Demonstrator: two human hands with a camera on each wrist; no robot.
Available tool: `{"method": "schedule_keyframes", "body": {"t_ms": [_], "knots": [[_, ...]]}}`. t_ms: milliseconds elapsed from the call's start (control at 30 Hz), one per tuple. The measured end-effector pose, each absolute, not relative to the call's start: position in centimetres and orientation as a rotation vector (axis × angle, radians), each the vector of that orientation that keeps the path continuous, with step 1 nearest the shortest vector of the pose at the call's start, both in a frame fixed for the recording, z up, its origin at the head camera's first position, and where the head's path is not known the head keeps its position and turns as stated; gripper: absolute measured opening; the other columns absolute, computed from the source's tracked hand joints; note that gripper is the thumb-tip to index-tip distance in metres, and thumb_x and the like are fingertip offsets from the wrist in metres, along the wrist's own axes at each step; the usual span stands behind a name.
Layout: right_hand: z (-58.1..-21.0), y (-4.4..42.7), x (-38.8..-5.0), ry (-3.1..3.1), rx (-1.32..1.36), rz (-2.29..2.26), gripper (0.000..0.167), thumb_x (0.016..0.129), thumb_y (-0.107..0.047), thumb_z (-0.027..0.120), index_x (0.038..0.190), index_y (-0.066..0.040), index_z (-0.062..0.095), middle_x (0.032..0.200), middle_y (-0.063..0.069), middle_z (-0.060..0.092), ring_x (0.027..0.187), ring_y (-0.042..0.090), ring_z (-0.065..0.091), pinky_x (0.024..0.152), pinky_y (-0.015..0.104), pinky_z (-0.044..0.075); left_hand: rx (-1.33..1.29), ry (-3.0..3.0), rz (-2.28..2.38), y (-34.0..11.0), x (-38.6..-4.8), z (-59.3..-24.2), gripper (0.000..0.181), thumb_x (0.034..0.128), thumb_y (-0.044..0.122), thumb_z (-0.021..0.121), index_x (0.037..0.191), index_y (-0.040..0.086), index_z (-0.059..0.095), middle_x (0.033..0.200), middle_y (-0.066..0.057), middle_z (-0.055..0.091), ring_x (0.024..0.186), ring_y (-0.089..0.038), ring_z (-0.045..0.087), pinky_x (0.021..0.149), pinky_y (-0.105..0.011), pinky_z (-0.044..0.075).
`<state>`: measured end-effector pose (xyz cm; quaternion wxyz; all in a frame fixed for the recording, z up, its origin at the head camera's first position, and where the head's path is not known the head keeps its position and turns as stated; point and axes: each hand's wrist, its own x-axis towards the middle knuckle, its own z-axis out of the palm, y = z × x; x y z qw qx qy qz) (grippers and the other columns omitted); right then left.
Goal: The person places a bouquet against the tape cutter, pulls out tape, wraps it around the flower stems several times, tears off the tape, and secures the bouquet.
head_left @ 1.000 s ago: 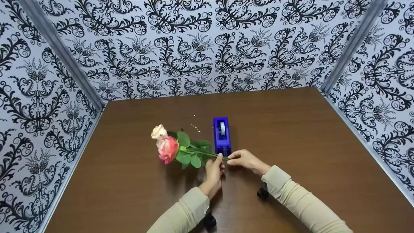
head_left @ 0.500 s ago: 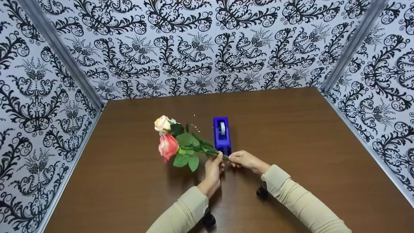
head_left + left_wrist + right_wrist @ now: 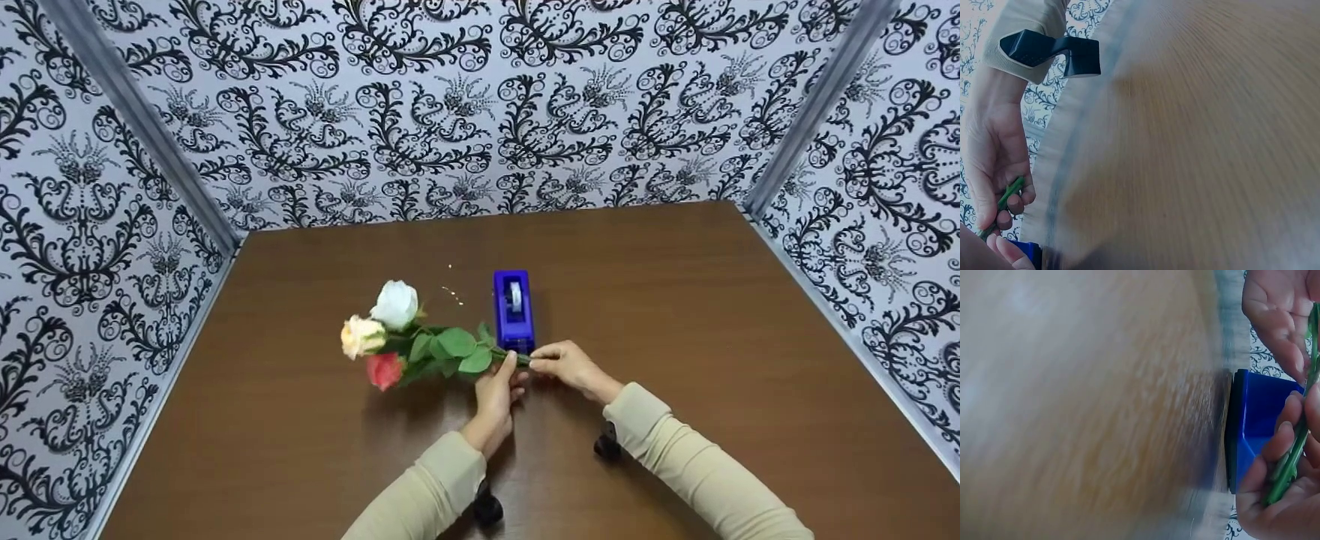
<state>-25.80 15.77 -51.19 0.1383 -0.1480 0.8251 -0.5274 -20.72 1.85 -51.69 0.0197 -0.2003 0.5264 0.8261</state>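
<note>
In the head view, a bunch of three roses lies sideways over the table: a white rose (image 3: 395, 304), a cream rose (image 3: 363, 337) and a red rose (image 3: 385, 371), with green leaves (image 3: 454, 343). My left hand (image 3: 495, 399) grips their stems below the leaves, thumb on top. Just to its right, the fingers of my right hand (image 3: 571, 367) pinch the stem ends. Those green stems (image 3: 1287, 477) run between both hands in the right wrist view. Immediately behind the hands stands a blue tape dispenser (image 3: 514, 309) with a tape roll in it.
Small pale specks (image 3: 453, 295) lie on the brown table (image 3: 675, 300), left of the dispenser. Patterned wall panels (image 3: 450, 112) with grey posts enclose the back and both sides. A black wrist device (image 3: 487, 510) sits under the left sleeve.
The bunch has turned in my hands: the white rose now shows at the top, while the red one sits lower and shows less. Both hands stay at nearly the same spot.
</note>
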Motion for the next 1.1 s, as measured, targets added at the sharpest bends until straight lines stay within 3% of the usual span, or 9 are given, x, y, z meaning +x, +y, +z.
{"method": "schedule_keyframes", "body": {"t_ms": [167,433,700,1100], "knots": [[-51.2,15.5,-25.8,2.452,-0.43,-1.53,0.018,0.083,-0.006,0.064,0.093,0.008,0.066,0.084,0.008,0.066,0.069,0.007,0.052,0.065,0.024,0.045,-0.617,1.593,2.601,1.9,-20.8,-51.8,0.024,0.0897,0.024,0.058,0.099,0.002,0.059,0.061,0.004,0.062,0.06,-0.006,0.058,0.057,-0.02,0.046],[-49.8,15.0,-25.0,2.471,-0.406,-1.572,0.013,0.079,-0.002,0.067,0.087,0.009,0.064,0.077,0.001,0.06,0.07,0.008,0.048,0.065,0.023,0.041,-0.629,1.56,2.576,1.7,-20.6,-51.0,0.039,0.091,0.026,0.056,0.116,-0.003,0.054,0.064,0.001,0.063,0.058,-0.007,0.058,0.052,-0.018,0.044],[-51.0,14.8,-26.2,2.519,-0.29,-1.594,0.012,0.076,-0.005,0.071,0.082,0.002,0.064,0.081,0.005,0.064,0.075,0.011,0.051,0.069,0.024,0.042,-0.641,1.554,2.564,1.8,-21.2,-51.4,0.042,0.092,0.032,0.054,0.115,-0.003,0.048,0.071,-0.001,0.063,0.061,-0.007,0.056,0.053,-0.019,0.044],[-50.7,14.6,-26.0,2.605,-0.269,-1.567,0.013,0.073,-0.002,0.073,0.08,0.0,0.062,0.082,0.006,0.065,0.075,0.012,0.051,0.07,0.025,0.042,-0.673,1.495,2.629,2.0,-21.5,-51.5,0.038,0.0913,0.027,0.056,0.113,-0.004,0.048,0.062,0.004,0.061,0.058,-0.004,0.057,0.052,-0.016,0.043]]}}
